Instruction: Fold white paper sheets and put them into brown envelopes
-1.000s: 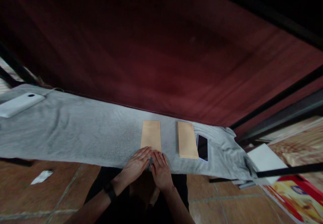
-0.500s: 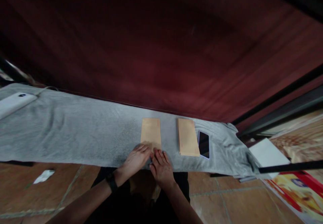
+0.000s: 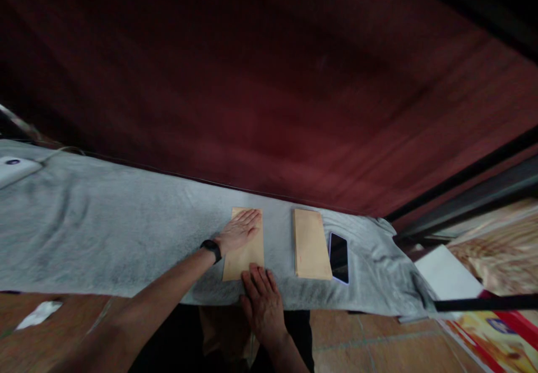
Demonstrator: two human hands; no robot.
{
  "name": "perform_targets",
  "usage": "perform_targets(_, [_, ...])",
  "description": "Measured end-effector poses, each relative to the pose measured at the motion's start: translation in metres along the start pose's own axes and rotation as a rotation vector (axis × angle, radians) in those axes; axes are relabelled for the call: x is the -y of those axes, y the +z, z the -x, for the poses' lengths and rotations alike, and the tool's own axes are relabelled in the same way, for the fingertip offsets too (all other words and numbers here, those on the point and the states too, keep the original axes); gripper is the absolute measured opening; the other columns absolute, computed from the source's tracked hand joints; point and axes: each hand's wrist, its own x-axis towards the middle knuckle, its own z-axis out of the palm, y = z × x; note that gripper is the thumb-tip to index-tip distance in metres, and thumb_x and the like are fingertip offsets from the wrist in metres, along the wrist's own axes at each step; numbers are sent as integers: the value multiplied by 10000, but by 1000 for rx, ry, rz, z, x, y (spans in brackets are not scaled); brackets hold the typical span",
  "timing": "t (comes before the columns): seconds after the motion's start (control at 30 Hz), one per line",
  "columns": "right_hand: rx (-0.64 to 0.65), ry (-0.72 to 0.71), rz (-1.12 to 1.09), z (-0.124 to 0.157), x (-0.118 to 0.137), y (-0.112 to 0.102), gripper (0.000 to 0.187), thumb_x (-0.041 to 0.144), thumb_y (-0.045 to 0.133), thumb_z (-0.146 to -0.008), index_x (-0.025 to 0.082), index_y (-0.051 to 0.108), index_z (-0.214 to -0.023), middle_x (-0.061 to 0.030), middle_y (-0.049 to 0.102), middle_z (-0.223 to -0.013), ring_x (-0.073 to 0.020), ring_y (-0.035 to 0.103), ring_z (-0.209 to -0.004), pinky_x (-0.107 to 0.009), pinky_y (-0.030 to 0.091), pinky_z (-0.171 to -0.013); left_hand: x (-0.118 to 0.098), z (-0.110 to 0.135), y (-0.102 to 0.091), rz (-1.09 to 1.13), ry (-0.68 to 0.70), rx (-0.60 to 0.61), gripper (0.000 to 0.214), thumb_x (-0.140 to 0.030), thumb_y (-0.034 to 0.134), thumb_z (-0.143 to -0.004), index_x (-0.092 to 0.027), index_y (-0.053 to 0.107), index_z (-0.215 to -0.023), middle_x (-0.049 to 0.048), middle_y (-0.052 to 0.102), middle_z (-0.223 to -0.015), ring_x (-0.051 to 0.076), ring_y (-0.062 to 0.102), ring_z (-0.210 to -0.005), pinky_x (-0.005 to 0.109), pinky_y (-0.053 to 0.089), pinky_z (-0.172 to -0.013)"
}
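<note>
A tan envelope (image 3: 250, 258) lies on a grey cloth (image 3: 105, 233) spread over a long surface. My left hand (image 3: 240, 230), with a black wristband, lies flat and open on the envelope's far half. My right hand (image 3: 261, 300) rests flat at the envelope's near edge, its fingers stretched out and touching it. A stack of tan envelopes (image 3: 311, 243) lies a little to the right, with a dark phone (image 3: 338, 250) beside it.
A white device (image 3: 12, 168) with a cable sits at the cloth's far left. A dark red wall rises behind. On the tiled floor lie a white paper scrap (image 3: 38, 314), a white sheet (image 3: 448, 272) and a colourful printed sheet (image 3: 500, 336).
My left hand slid from the envelope's near edge up along it to its far half. My right hand stayed at the near edge. The view shifted slightly.
</note>
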Motion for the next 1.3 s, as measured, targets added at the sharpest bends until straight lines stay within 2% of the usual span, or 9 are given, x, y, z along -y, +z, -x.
perform_targets(0.17, [2,4,16,-1,1,-2,569,364,517,-1006,299,353,-1547,-53,448,-1557,-247,440,-1428,-465,389,-1181,26,-32,1,-10,-72,4,564,-365,321,-990,-190,407,-1520,78,392,-1597,200,301,-1499,400,146,-1237])
perform_targets(0.3, [28,11,16,-4,3,-8,551,328,505,-1007,303,367,-1540,-50,457,-1550,-242,454,-1419,-469,392,-1179,26,-31,2,1,16,18,555,-378,319,-997,-209,412,-1517,60,390,-1601,182,300,-1498,378,134,-1238])
perform_targets(0.4, [40,12,10,-5,5,-11,537,294,503,-1004,290,390,-1529,-56,463,-1546,-238,456,-1418,-468,382,-1185,15,-18,3,16,90,35,550,-379,318,-1006,-213,396,-1525,58,376,-1608,166,300,-1496,365,137,-1238])
perform_targets(0.7, [26,16,-77,-3,3,-12,460,261,487,-993,238,497,-1452,-79,534,-1491,-238,462,-1408,-492,361,-1189,-20,26,5,24,152,98,536,-373,302,-1033,-209,365,-1539,55,342,-1624,157,281,-1504,354,144,-1240])
perform_targets(0.87, [-27,21,-219,-5,-2,-15,411,157,387,-991,197,544,-1368,-88,607,-1389,-193,510,-1350,-446,371,-1189,-38,52,-1,28,212,122,536,-385,289,-1046,-202,346,-1546,68,335,-1627,165,272,-1508,360,164,-1236])
perform_targets(0.97, [-72,99,-322,-6,-3,-14,351,139,357,-988,206,596,-1236,-84,658,-1263,-188,573,-1252,-424,417,-1149,-49,70,-2,29,231,138,536,-392,288,-1052,-197,336,-1550,77,339,-1624,173,288,-1502,367,188,-1234])
perform_targets(1.07, [-134,198,-402,-5,-2,-7,302,155,349,-996,219,609,-1138,-87,674,-1136,-200,622,-1136,-398,500,-1038,-60,89,0,34,241,152,526,-378,310,-1052,-210,339,-1550,73,346,-1621,179,305,-1496,380,209,-1237])
perform_targets(1.13, [-169,239,-439,-4,-2,-3,288,182,357,-1006,223,606,-1145,-91,668,-1115,-209,631,-1110,-397,517,-998,-68,104,0,33,250,148,530,-355,332,-1046,-215,322,-1557,71,338,-1625,180,303,-1498,386,222,-1239])
perform_targets(1.3, [-214,311,-517,-5,-6,-2,343,252,327,-1042,221,584,-1267,-103,660,-1234,-207,603,-1215,-419,494,-1054,-89,139,-8,36,268,99,571,-323,398,-1020,-231,282,-1571,70,346,-1622,192,323,-1490,389,265,-1230])
